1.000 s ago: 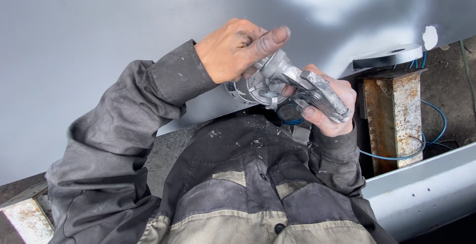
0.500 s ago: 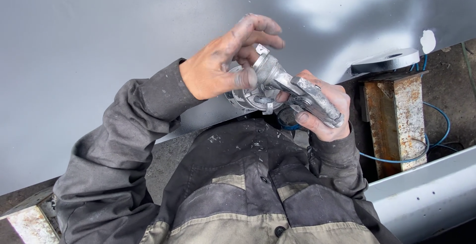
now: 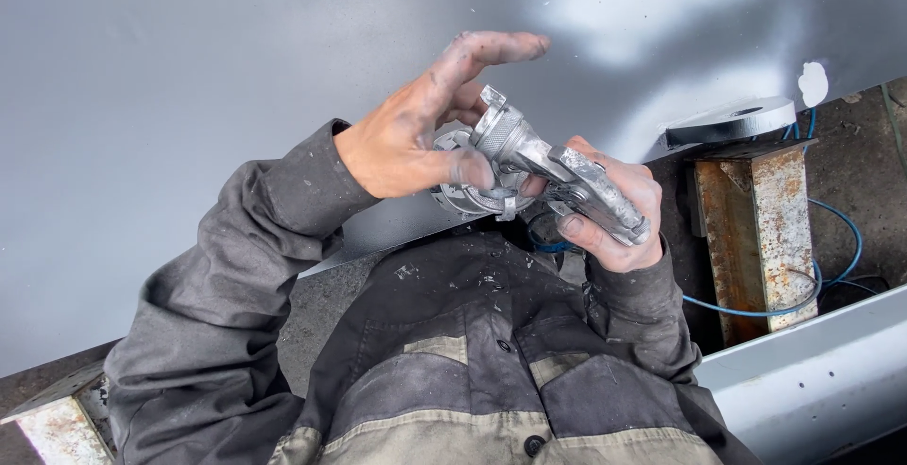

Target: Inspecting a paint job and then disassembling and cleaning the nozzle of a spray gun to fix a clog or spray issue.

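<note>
A paint-crusted silver spray gun (image 3: 557, 177) is held in front of my chest. My right hand (image 3: 614, 224) is wrapped around its handle, fingers closed. My left hand (image 3: 406, 148) comes in from the left. Its thumb presses on the round grey cup (image 3: 472, 196) fixed under the gun's head, while the index finger stretches out above the knurled nozzle cap (image 3: 498, 125). The other left fingers curl behind the gun's head and are partly hidden. Both hands are smeared with grey paint.
A large grey-painted panel (image 3: 236, 59) fills the background. To the right stands a rusty metal post (image 3: 756, 229) with a grey disc (image 3: 732, 120) on top. A blue hose (image 3: 831, 276) loops around the post. A pale metal beam (image 3: 812, 380) lies lower right.
My left hand has slid down from the gun's top to the round cup and spread its fingers. The gun's head has tilted slightly, and my right hand has kept its grip.
</note>
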